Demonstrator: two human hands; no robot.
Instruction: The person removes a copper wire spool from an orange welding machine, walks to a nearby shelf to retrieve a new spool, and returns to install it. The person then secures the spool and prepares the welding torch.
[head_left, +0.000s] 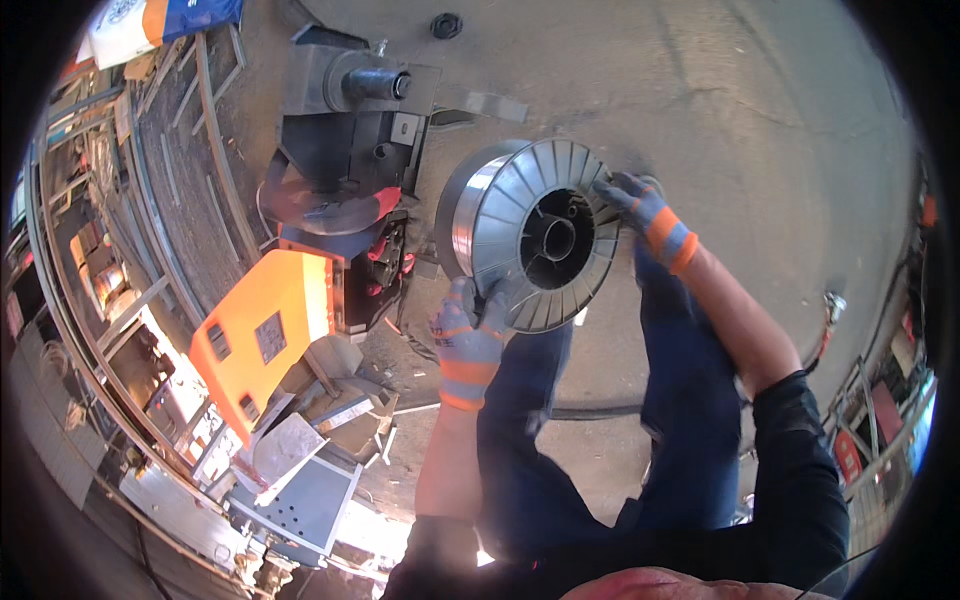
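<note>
I hold a large spool of silvery welding wire with a grey ribbed flange and a dark centre hole, out in front of me above the floor. My left hand, in a grey glove with orange cuff, grips the spool's lower rim. My right hand, gloved the same way, grips the upper right rim. The spool hangs just right of an orange and black welding machine whose side is open, showing a dark spindle.
The machine's orange side cover swings open to the left. Metal offcuts and grey sheet pieces lie on the concrete floor below it. Steel bars and racks run along the left. A black nut-like ring lies on the floor beyond.
</note>
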